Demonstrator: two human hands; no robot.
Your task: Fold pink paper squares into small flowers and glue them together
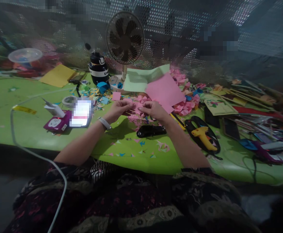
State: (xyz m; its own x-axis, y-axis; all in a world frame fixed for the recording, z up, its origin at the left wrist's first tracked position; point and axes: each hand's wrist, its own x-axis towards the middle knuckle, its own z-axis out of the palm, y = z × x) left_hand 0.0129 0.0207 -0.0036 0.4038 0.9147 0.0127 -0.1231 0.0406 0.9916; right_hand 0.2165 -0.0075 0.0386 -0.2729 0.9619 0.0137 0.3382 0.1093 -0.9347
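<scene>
Between my two hands is a small piece of pink paper (pixel 137 106), held over the green table. My left hand (pixel 119 109), with a pale band on its wrist, pinches the paper's left side. Thumb and fingers of my right hand (pixel 154 110) are closed on its right side. Cut pink scraps (pixel 136 119) lie below the hands. A glossy black, long object (pixel 151 131) rests just in front of them; its kind is unclear. Behind my right hand lie a large pink sheet (pixel 165 90) and a pale green sheet (pixel 137 79). One small pink square (pixel 116 96) sits beyond my left hand.
A fan (pixel 125 38) and a black jug (pixel 99 69) stand at the back. Left are a lit phone (pixel 81 113) and a purple socket block (pixel 56 122) with a trailing white cable (pixel 34 152). Right are a yellow glue gun (pixel 205 137), another phone (pixel 230 128) and piled pink pieces (pixel 187 105).
</scene>
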